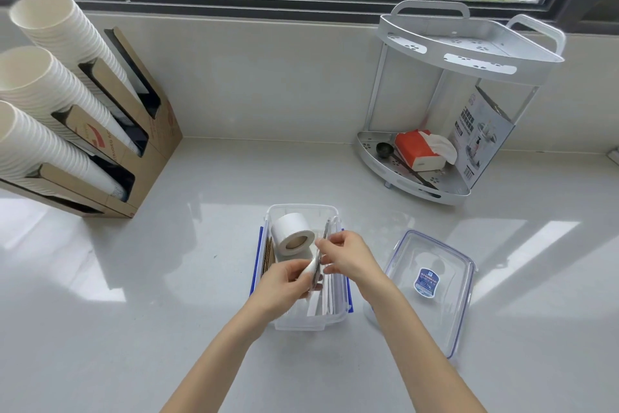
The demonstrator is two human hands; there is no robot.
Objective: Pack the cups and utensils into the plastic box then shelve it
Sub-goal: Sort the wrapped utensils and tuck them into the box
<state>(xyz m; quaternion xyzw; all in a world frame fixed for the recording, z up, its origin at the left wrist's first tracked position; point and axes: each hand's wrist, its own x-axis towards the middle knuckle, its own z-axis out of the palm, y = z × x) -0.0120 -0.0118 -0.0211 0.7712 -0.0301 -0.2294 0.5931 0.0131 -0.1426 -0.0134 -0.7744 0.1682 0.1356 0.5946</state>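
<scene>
While both hands are working over the clear plastic box (306, 320) at near centre of the counter (167, 278), the packing step is in hand. The left hand (284, 282) and right hand (348, 257) are each pinching a slim wrapped utensil (316, 265) above the box's right side. 1 stack of cups (292, 236) is lying on its side at the far end, wrapped utensils (323, 302) beside it. The lid (432, 292) is resting just right. Next comes lowering the piece, lidding, then carrying to the shelf rack (469, 51) far right.
</scene>
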